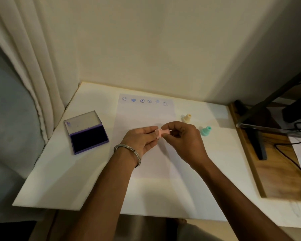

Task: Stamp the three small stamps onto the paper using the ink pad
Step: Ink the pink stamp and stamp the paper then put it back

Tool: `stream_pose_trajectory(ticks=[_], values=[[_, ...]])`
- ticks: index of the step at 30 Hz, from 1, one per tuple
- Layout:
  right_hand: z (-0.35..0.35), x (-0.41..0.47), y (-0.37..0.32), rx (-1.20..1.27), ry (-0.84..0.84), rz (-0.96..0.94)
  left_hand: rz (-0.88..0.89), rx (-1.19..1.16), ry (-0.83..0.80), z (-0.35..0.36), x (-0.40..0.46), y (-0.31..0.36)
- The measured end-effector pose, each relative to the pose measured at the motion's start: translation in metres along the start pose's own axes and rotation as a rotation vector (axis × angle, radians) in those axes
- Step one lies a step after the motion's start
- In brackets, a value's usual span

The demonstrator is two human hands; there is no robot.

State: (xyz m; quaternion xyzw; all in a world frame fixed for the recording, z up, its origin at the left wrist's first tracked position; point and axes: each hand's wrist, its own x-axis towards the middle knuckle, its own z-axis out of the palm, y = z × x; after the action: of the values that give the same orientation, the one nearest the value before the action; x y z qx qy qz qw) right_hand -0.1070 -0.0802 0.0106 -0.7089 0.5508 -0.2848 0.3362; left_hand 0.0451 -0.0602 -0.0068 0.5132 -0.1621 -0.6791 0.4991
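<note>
Paper (146,122) lies flat on a white table (59,180), its far edge carrying a row of six blue-purple stamped marks (142,100), among them round faces and heart shapes. Above the middle of the sheet, both hands meet around a pink stamp (162,132): the left hand (142,140), palm turned upward and fingers partly curled, touches one end of it, while the right hand (184,138) pinches the other end between thumb and fingers, so that both hands are closed on this one stamp, which lies roughly horizontal between them. Whether it touches the sheet cannot be told. A metal bangle (129,153) circles the left wrist. To the right of the sheet, on the bare tabletop, stand the two other stamps, well apart from the ink: a cream stamp (186,118) farther back and a teal stamp (206,130) nearer, just beside the right hand's knuckles; both appear slightly tilted. To the left of the sheet sits the ink pad (89,139), a purple case with its lid (83,121) swung back and the dark inked surface exposed. A curtain (24,66) hangs at the left, and a wooden board (274,164) with dark cables (292,159) lies at the right.
</note>
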Motion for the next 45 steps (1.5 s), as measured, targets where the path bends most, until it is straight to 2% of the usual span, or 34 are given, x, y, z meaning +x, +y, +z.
stream_pose_trajectory(ticks=[9, 19, 32, 39, 45], values=[[-0.006, -0.001, 0.002, 0.065, -0.034, -0.029, 0.008, 0.050, 0.017, 0.002, 0.001, 0.000], [-0.009, -0.001, 0.004, 0.141, -0.001, -0.006, 0.075, 0.019, -0.071, 0.004, 0.001, 0.000], [-0.008, 0.001, 0.007, 0.247, 0.006, 0.021, 0.061, -0.008, -0.099, -0.001, 0.002, -0.001], [-0.005, 0.001, 0.008, 0.155, 0.001, -0.005, 0.092, 0.051, -0.052, 0.003, 0.003, -0.002], [-0.006, 0.003, 0.017, 0.050, 0.022, -0.023, 0.108, 0.072, 0.100, 0.003, 0.004, 0.000]])
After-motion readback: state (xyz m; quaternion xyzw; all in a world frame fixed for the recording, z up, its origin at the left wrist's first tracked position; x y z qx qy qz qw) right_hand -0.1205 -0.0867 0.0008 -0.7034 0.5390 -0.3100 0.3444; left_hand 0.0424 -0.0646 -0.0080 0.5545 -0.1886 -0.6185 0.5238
